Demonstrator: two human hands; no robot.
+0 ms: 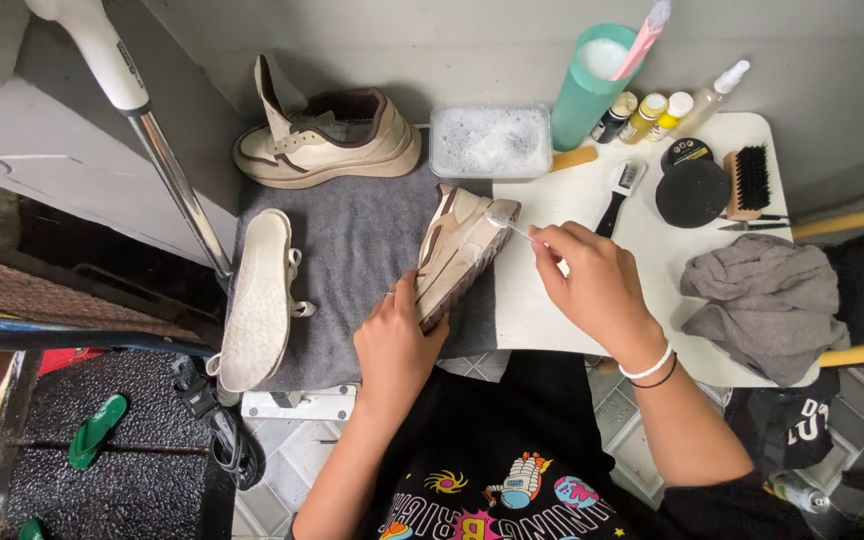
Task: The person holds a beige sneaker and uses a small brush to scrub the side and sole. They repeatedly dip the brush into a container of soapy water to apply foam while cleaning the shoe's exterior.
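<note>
while tipped on its side on the grey towel (352, 250), beige sneaker (457, 250) pinned at the sole by left hand (397, 340); right hand (592, 280) pinched shut on a thin cleaning stick (514, 230). probably light, soft-sided, firm along the sole edge: best held there.
</note>
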